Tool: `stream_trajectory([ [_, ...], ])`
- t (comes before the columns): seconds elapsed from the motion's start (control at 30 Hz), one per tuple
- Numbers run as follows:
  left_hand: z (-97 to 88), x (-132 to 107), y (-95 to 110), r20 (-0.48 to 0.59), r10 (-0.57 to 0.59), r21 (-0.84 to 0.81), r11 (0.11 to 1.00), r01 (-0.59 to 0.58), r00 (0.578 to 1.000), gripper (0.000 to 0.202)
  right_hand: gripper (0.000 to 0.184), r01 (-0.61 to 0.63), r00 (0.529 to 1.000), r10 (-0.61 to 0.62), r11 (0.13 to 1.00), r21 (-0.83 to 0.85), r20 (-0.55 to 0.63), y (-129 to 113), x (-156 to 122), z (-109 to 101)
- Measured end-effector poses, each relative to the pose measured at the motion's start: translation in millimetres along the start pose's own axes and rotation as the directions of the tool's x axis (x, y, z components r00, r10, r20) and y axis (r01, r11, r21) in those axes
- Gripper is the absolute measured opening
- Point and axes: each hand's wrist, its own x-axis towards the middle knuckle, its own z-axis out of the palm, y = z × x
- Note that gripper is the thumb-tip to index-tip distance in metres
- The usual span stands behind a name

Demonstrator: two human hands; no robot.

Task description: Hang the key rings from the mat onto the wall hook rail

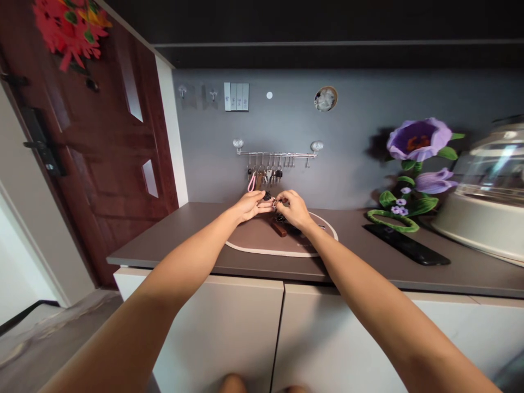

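Both hands meet above the oval mat (pixel 262 240) on the counter (pixel 172 240), just below the key rail (pixel 276 154): the left hand (pixel 250 205) and right hand (pixel 293 209) each pinch a small key ring (pixel 273 203) between fingertips, with a brown leather fob (pixel 279 227) hanging under it toward the mat. It looks light, hard and slick, a bunch of loose metal parts that would swing and rattle, so it is best held by the stiff ring itself. A dark phone (pixel 407 246) lies well apart to the right.
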Motion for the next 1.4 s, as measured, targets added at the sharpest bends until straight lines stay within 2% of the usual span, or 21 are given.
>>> stream_trajectory([
  [0.2,2.2,-3,3,-0.028,-0.004,-0.003,1.0,0.004,1.0,0.007,0.01,-0.058,0.998,0.057,0.997,0.042,0.007,-4,2,-6],
  [0.33,-1.0,-2,2,0.003,0.014,0.007,1.0,-0.014,1.0,0.007,0.012,-0.119,0.993,0.117,0.984,0.133,0.024,-7,3,-9],
  [0.47,-3.3,-1,2,-0.021,0.013,0.043,0.999,-0.012,1.0,0.005,0.014,-0.155,0.987,0.158,0.955,0.254,0.007,-6,4,-9],
  [0.57,-5.3,0,0,-0.016,0.006,0.104,0.995,-0.004,1.0,0.007,0.019,-0.189,0.978,0.208,0.913,0.361,-0.014,-6,5,-10],
  [0.7,-8.2,1,-4,0.034,0.002,0.198,0.98,-0.009,0.999,0.013,0.028,-0.246,0.963,0.268,0.827,0.505,0.03,-7,6,-13],
  [0.93,-7.7,2,-9,0.071,0.033,0.355,0.933,-0.056,0.997,0.024,0.032,-0.297,0.938,0.343,0.726,0.62,0.047,-4,7,-14],
  [1.03,-5.8,4,-14,0.071,0.154,0.527,0.833,-0.168,0.986,0.021,0.032,-0.315,0.925,0.376,0.682,0.66,0.053,-4,7,-13],
  [1.13,-3.9,4,-18,0.13,0.327,0.745,0.591,-0.309,0.936,0.019,0.035,-0.331,0.91,0.41,0.64,0.693,0.056,-6,8,-13],
  [1.23,-3.3,3,-21,0.2,0.412,0.849,0.381,-0.367,0.889,0.024,0.038,-0.345,0.89,0.453,0.604,0.718,0.047,-7,12,-14],
  [1.3,-4.0,3,-22,0.217,0.44,0.868,0.322,-0.379,0.871,0.027,0.039,-0.342,0.879,0.477,0.609,0.715,0.014,-7,18,-17],
  [1.4,-6.3,6,-25,0.204,0.462,0.874,0.312,-0.373,0.863,0.029,0.04,-0.337,0.863,0.502,0.654,0.677,-0.055,-6,31,-22],
])
